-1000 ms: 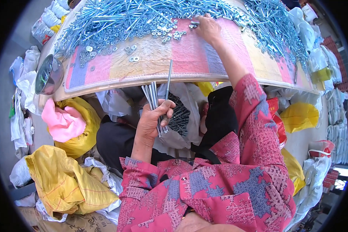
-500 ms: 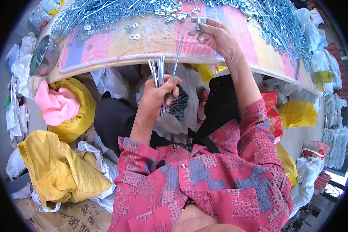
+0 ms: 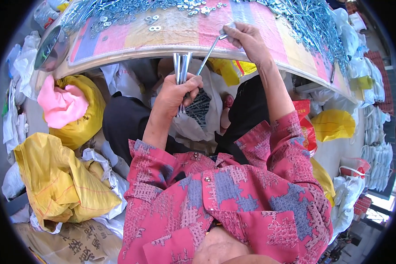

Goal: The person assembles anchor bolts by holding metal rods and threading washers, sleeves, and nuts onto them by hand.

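Note:
My left hand (image 3: 177,93) is closed around an upright bundle of thin silvery metal rods (image 3: 181,68). From between its thumb and fingers one single rod (image 3: 208,55) slants up to the right. My right hand (image 3: 247,40), over the table's near edge, pinches a small silvery metal piece (image 3: 224,36) at this rod's upper end. The fingers partly cover the piece, and how far the rod goes into it I cannot tell. Below my left hand, between the legs, an open white bag (image 3: 213,110) holds many dark metal screw-like pieces (image 3: 198,110).
Heaped bolts (image 3: 314,31) and loose washers (image 3: 155,28) lie on the striped table cover (image 3: 176,37). A dark bowl (image 3: 52,50) stands at the table's left end. Yellow sacks (image 3: 66,180), a pink cloth (image 3: 62,103) and white plastic bags (image 3: 378,163) surround me.
My right hand has come down slightly with the metal piece, which now meets the single rod's upper end. That rod leans further right. My left hand still grips the bundle.

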A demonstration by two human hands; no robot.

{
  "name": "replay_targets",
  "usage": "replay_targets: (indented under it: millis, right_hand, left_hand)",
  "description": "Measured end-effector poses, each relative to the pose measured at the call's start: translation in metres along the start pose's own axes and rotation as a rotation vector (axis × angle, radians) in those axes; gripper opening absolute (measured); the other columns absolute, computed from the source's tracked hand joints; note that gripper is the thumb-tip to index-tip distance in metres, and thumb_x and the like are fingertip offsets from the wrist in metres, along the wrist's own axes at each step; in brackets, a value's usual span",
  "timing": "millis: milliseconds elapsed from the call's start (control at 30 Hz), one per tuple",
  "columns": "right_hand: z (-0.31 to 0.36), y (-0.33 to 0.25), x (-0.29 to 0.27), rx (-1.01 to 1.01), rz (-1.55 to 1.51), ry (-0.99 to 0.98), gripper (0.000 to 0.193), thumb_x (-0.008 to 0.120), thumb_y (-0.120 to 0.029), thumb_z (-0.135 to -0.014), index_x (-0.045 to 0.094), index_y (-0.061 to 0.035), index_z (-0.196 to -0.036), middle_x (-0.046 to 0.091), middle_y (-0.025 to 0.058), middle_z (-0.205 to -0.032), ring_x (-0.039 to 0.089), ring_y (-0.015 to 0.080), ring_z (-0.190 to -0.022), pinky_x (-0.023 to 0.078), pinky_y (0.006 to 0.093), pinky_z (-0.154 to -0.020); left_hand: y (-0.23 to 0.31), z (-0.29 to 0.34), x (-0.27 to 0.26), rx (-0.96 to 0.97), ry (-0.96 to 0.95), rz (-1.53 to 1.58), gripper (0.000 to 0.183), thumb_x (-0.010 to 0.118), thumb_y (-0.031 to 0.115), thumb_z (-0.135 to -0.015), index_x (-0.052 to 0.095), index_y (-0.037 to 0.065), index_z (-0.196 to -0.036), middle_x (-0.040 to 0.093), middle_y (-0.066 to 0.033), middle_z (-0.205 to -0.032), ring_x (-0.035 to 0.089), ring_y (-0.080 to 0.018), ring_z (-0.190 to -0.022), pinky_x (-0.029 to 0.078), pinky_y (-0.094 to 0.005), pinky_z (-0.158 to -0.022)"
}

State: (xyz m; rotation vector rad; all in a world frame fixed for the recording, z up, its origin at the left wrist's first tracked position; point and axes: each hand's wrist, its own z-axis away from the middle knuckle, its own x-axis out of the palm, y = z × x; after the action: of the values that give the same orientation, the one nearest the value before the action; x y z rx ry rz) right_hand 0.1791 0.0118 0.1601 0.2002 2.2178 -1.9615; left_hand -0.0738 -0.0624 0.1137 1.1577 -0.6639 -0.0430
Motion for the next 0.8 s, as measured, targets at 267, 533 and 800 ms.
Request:
replay_targets:
  millis: [267,533,800]
  right_hand:
    - [-0.014,-0.025,0.045,0.011,0.133,-0.44,0.024,0.064,-0.027,-0.091,0.07,-0.0053,-0.098,0.056,-0.0038,-0.067,0.05,0.0022,-0.059,0.038,0.0166,-0.051]
    - [0.004,-0.044,0.121,0.217,0.179,-0.661,0.028,0.06,-0.028,-0.092,0.069,-0.0036,-0.101,0.061,0.0015,-0.067,0.056,0.0066,-0.052,0.043,0.0174,-0.046]
    - [-0.089,0.014,0.153,-0.563,0.99,0.018,0.028,0.058,-0.034,-0.089,0.065,-0.0073,-0.097,0.066,0.0161,-0.097,0.063,0.0374,-0.09,0.049,0.0464,-0.077]
  left_hand:
    - [0.001,0.005,-0.01,0.019,-0.008,-0.037,0.021,0.065,0.019,-0.089,0.063,-0.002,-0.088,0.054,-0.0011,-0.061,0.044,-0.0046,-0.045,0.031,-0.0181,-0.039]
    - [0.013,0.018,-0.035,0.189,0.227,0.338,0.032,0.069,0.02,-0.088,0.062,-0.003,-0.108,0.062,-0.0069,-0.076,0.048,-0.0059,-0.049,0.036,-0.0162,-0.041]
    - [0.024,0.021,-0.042,0.136,0.147,0.431,0.037,0.065,0.02,-0.091,0.056,-0.004,-0.118,0.062,-0.0076,-0.077,0.046,-0.0046,-0.048,0.035,-0.0153,-0.04]
